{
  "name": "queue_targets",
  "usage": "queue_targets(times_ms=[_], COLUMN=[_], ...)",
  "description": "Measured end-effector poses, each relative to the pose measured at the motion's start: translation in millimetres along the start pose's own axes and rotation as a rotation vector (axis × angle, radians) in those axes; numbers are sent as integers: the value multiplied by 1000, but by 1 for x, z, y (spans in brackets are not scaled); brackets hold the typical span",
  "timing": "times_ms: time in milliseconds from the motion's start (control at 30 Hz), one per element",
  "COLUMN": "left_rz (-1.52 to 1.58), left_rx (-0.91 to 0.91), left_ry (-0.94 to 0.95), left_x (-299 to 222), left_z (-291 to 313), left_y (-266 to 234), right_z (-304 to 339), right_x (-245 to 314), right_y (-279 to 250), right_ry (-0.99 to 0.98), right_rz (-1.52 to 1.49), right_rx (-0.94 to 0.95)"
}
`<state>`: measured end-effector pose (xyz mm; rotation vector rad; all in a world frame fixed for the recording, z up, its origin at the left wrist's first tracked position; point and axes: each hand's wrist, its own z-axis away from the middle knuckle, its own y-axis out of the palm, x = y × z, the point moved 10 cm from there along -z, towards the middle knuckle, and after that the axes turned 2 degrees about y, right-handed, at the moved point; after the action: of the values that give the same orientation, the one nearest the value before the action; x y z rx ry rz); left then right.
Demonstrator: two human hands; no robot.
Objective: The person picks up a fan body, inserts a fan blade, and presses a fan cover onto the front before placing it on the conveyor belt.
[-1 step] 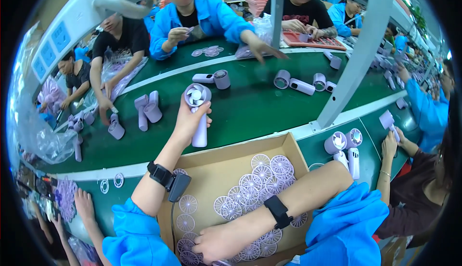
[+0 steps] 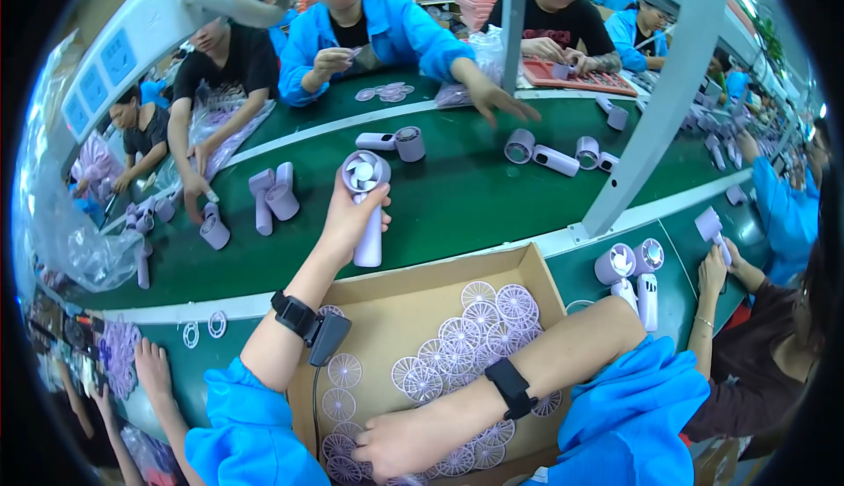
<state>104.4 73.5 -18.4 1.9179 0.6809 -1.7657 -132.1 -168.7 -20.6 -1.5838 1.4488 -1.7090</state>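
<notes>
My left hand (image 2: pixel 354 215) is wrapped round the handle of a light purple handheld fan (image 2: pixel 367 244), held upright over the near edge of the green belt. White blades show in its uncovered round head. In the shallow cardboard box (image 2: pixel 431 282) before me lie many thin purple fan grilles (image 2: pixel 460 337), round with spokes. My right hand (image 2: pixel 391 446) is down at the near left part of the box, among the grilles there. Its fingers are bent downward and their tips are mostly hidden, so what they grip does not show.
More purple fans lie on the green belt (image 2: pixel 475 196), including a fan (image 2: pixel 409 144) beyond my left hand. A slanted metal post (image 2: pixel 655 108) rises at the right. Fans (image 2: pixel 615 264) stand right of the box. Co-workers' hands (image 2: pixel 497 99) work around the belt.
The whole view has shifted slightly. A co-worker's outstretched hand across the belt has moved a little to the right. My hands keep their places, the fan still in the left.
</notes>
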Motion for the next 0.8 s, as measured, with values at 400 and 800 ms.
queue_targets(times_ms=[400,800], left_rz=[120,143], left_rx=[-83,-65], left_ry=[36,476], left_x=[1,-59], left_z=[4,31], left_y=[-15,-10], right_z=[63,187], right_x=[-57,-208], right_y=[-183,-190], right_ry=[321,846], right_rz=[-52,-545], right_rx=[-550,-970])
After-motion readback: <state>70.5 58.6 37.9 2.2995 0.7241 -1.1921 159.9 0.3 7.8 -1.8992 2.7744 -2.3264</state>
